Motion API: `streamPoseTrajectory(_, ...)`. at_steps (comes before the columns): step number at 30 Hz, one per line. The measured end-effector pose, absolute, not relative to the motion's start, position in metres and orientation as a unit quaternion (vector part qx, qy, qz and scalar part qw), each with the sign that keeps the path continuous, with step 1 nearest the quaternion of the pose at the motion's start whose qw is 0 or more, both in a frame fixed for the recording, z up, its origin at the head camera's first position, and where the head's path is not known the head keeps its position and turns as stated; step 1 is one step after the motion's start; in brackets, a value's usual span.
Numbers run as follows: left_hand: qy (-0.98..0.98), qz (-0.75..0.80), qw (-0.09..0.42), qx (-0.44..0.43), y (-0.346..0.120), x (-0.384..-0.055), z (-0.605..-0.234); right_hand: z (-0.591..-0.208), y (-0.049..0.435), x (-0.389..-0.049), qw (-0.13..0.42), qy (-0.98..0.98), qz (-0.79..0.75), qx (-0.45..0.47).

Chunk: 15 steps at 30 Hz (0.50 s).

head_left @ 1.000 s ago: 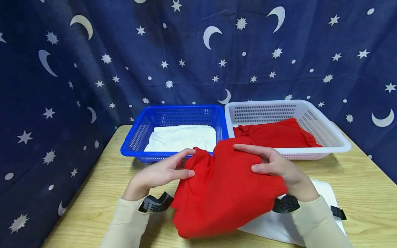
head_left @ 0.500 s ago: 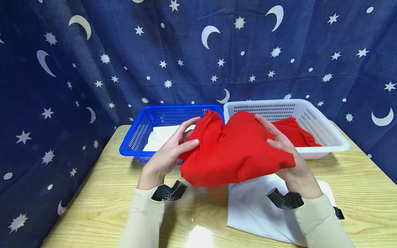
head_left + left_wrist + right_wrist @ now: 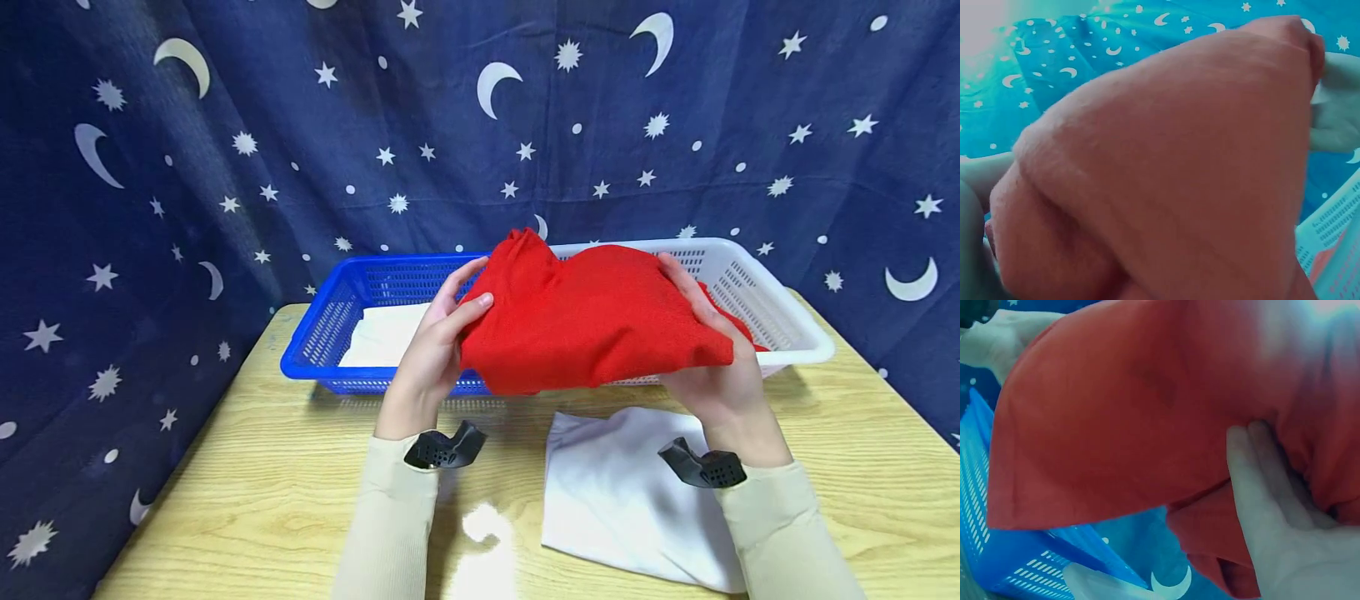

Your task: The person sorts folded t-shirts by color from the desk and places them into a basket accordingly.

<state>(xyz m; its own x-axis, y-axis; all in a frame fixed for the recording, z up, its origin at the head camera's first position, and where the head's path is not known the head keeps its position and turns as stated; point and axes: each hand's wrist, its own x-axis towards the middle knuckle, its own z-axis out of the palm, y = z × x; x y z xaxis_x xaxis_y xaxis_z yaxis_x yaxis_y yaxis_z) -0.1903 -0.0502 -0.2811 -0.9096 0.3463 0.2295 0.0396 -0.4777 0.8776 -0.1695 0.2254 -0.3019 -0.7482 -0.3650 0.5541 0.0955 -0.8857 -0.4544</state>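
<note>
A folded red garment [image 3: 585,325] is held up between both hands, raised over the table and in front of the two baskets. My left hand [image 3: 427,354] grips its left end, thumb on the near side. At the right end my right hand [image 3: 723,379] holds it, with the fingers along the side and part of the palm beneath. The right wrist view shows the right hand's fingers [image 3: 1250,469] pressed into the red folds. In the left wrist view the garment [image 3: 1179,150] fills most of the picture and hides much of the left hand.
A blue basket [image 3: 330,377] at the back left contains folded white cloth [image 3: 378,337]. Beside it, a white basket [image 3: 798,348] holds more red cloth [image 3: 732,315], mostly hidden. Flat white cloth [image 3: 630,500] lies on the wooden table [image 3: 285,492]. A star-and-moon curtain [image 3: 420,108] hangs behind.
Both hands have lifted the red garment and carried it forward and to the right, toward the baskets. More of the white cloth on the table now shows.
</note>
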Motion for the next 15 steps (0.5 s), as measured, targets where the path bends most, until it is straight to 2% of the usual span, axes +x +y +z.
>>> streamPoseTrajectory(8,0.556,0.800,0.142,0.175,-0.038,-0.195,-0.289,-0.307,0.235,-0.178,0.126,0.172,-0.922,-0.324)
streamPoseTrajectory(15,0.561,0.744,0.262,0.251,-0.036,-0.193,-0.296,-0.304,0.235,-0.179,0.122,0.130,-0.931,-0.318)
